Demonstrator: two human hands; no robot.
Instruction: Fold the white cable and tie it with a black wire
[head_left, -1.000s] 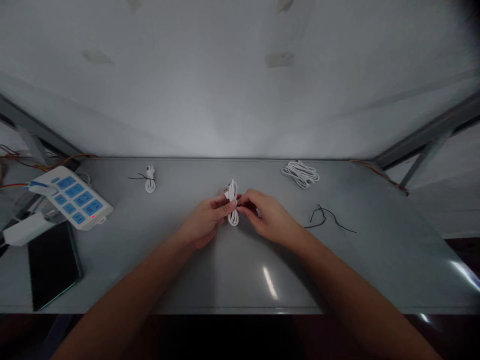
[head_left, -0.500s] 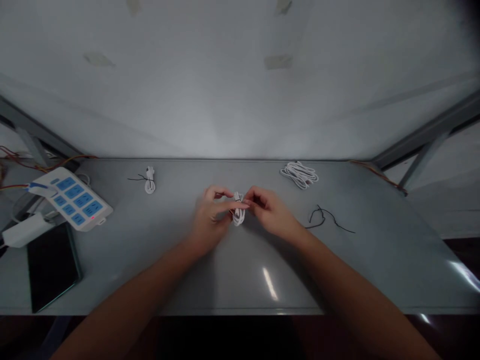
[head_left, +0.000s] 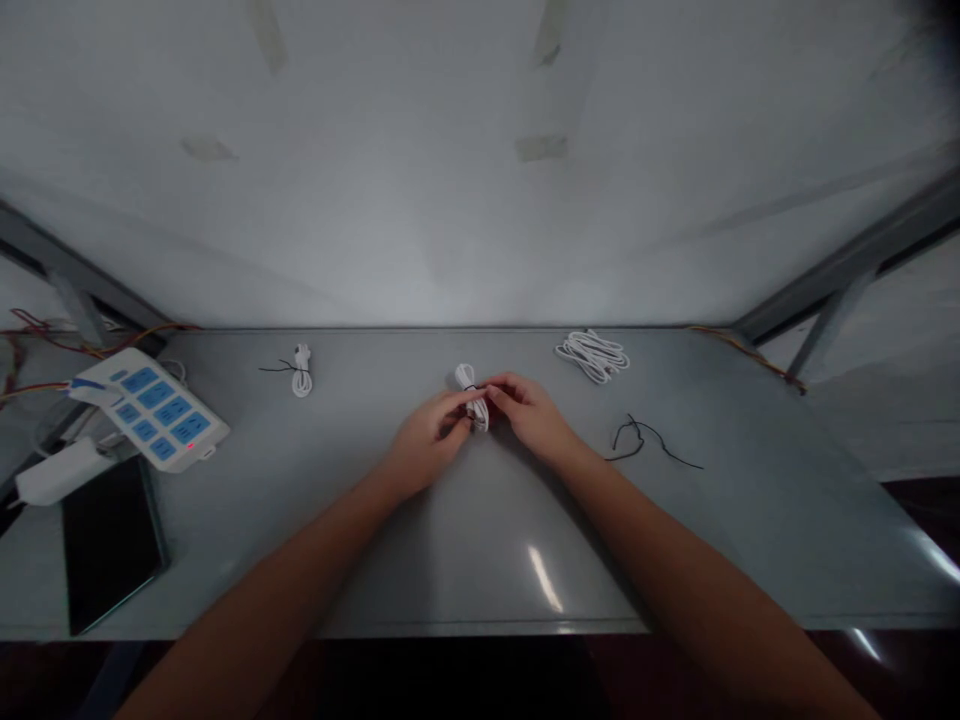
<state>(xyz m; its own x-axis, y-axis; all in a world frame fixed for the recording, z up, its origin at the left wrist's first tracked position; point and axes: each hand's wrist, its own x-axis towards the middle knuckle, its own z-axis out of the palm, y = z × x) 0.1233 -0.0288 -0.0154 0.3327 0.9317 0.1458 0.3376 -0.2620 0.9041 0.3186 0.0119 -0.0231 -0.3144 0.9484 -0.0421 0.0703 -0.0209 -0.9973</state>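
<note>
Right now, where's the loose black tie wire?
Head view: the black tie wire lies on the table, right of the right hand, nearer than the loose white cable pile.

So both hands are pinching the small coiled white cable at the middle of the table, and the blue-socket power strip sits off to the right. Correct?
Not quite. In the head view both hands, left hand and right hand, do pinch the coiled white cable mid-table, but the power strip sits off to the left, not the right.

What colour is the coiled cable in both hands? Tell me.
White, with a thin dark tie; coiled cable, head view.
</note>
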